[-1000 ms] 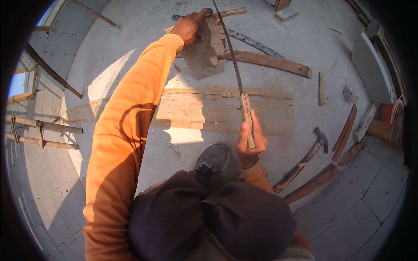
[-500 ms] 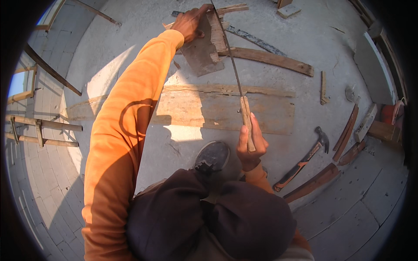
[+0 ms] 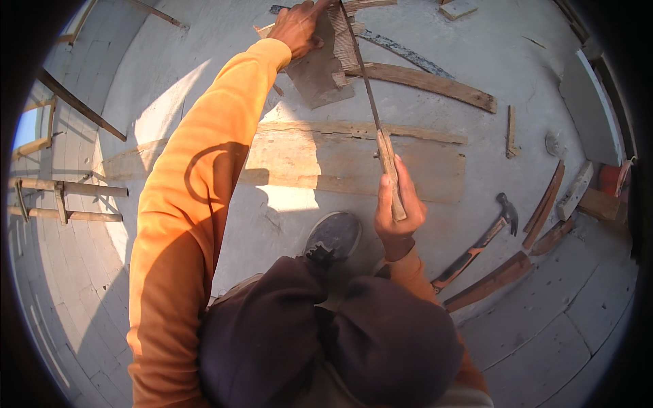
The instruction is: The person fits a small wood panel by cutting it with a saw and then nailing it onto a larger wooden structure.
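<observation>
In the head view, the right hand (image 3: 401, 211) grips the wooden handle (image 3: 388, 166) of a narrow-bladed handsaw (image 3: 371, 98), fingers and thumb closed on it. The blade slants away from this hand, up toward the left hand, and crosses the splintered edge of a grey-brown plywood offcut (image 3: 316, 81), its far end cut off by the top of the view. The left hand (image 3: 298, 28) lies back-up on the offcut, just left of the blade, thumb apart from the fingers; whether those fingers curl around an edge cannot be told.

A wooden plank (image 3: 435, 85) extends rightward from the offcut, to the right of the left hand, with a dark mottled strip (image 3: 411, 56) beyond it. Between the two hands, nearer the right, a long plywood sheet (image 3: 422, 166) lies on the concrete floor (image 3: 286, 224), partly sunlit. A dark shoe (image 3: 332, 234) is left of and slightly below the right hand. To that hand's right lie a claw hammer (image 3: 473, 251) and, just beside it, a reddish-brown strip (image 3: 491, 281).
</observation>
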{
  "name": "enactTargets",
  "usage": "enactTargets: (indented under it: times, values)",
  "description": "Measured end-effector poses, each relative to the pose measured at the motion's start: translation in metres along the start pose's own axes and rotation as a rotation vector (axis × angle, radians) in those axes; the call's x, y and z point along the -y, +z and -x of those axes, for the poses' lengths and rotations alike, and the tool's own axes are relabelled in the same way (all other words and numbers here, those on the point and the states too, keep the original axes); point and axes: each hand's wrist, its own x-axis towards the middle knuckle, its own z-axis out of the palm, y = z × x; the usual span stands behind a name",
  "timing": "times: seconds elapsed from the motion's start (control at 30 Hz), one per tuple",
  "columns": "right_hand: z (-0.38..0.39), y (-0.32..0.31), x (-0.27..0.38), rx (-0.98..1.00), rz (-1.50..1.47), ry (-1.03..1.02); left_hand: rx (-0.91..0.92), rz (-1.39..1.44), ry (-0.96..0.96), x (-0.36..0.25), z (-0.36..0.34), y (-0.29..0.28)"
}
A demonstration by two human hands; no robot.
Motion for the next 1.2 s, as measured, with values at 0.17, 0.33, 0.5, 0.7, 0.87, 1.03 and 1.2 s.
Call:
enactTargets:
  times: [0.17, 0.33, 0.5, 0.7, 0.87, 1.03, 1.2]
  values:
    - [-0.058, 0.013, 0.019, 0.069, -0.026, 0.104, 0.004, 0.051, -0.053, 0.004, 0.006, -0.002]
    - [0.021, -0.022, 0.008, 0.02, 0.084, 0.042, -0.033, 0.05, 0.033, 0.007, -0.004, 0.007]
    - [-0.033, -0.005, 0.005, -0.012, -0.083, 0.058, -0.003, -0.079, -0.109, 0.033, 0.009, 0.013]
    - [-0.067, 0.0, 0.027, 0.043, -0.038, 0.167, 0.227, -0.164, -0.068, -0.029, -0.014, -0.011]
    - [-0.06, 0.006, 0.012, -0.058, -0.048, 0.017, 0.125, -0.302, -0.179, -0.057, -0.008, -0.007]
    - [-0.068, 0.012, 0.028, -0.038, -0.052, 0.12, 0.058, -0.281, -0.209, -0.053, -0.013, 0.003]
    - [-0.065, 0.012, 0.028, -0.015, -0.042, 0.125, 0.046, -0.127, -0.155, -0.043, -0.009, 0.003]
